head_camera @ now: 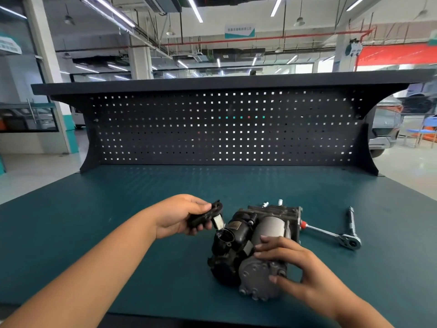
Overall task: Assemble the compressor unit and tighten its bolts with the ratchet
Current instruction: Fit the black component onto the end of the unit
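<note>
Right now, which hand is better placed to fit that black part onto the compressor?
Probably the left hand: it grips the black part just beside the compressor, while the right hand holds its silver end.

Blocky dark-metal compressor unit (257, 245) on the flat teal bench (118, 197), front-centre. Long steel ratchet (331, 233) just right. Perforated black pegboard (212, 129) behind.

Bright and even, lit by ceiling strip lights (194, 9). Soft, faint shadows on the bench (118, 209) under the compressor (269, 227). Blown-out glare at far right. Backlit through pegboard (224, 129) holes. Strongly bowed at the edges. Slightly soft overall, blurrier in the background.
</note>
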Available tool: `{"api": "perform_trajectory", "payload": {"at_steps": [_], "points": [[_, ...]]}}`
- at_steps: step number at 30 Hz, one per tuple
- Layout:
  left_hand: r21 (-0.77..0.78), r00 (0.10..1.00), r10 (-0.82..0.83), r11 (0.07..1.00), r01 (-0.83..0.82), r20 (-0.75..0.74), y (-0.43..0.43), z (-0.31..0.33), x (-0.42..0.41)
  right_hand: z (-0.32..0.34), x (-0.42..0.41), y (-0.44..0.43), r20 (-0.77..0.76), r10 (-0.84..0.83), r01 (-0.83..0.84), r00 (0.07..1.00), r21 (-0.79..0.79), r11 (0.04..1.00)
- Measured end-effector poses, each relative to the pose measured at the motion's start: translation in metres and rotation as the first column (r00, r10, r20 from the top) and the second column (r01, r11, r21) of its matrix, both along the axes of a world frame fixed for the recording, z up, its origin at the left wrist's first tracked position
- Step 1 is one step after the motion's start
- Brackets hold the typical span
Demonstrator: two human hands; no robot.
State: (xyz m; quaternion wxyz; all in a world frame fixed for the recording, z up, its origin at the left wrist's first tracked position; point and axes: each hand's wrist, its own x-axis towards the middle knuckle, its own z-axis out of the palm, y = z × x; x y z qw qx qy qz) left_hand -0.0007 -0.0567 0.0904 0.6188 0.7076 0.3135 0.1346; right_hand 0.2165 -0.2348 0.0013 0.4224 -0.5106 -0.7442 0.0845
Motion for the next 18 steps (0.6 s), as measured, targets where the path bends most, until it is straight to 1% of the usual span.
{"api": "perform_trajectory", "payload": {"at_steps": [4,8,11,15,18], "points": [[0.008,0.999,-0.019,1.000,0.019,-0.031,-0.010,-0.001,0.009,0.001,0.006,-0.006,-0.024,-0.007,0.007,1.000,-0.015,1.000],[0.096,0.999,0.012,0.995,-0.007,-0.045,-0.021,-0.002,0.016,0.003,0.009,-0.010,-0.022,-0.010,0.009,1.000,-0.049,0.999],[0.161,0.996,-0.002,0.987,0.017,-0.090,-0.031,-0.001,0.023,0.004,0.012,-0.016,-0.043,-0.045,0.042,0.998,-0.063,0.997],[0.265,0.988,0.033,0.964,0.009,-0.154,-0.039,0.001,0.035,0.006,0.012,-0.023,-0.061,-0.105,0.100,0.993,-0.073,0.992],[0.290,0.974,0.035,0.957,0.033,-0.225,-0.044,0.002,0.042,0.014,0.012,-0.028,-0.030,-0.117,0.113,0.993,-0.115,0.987]]}}
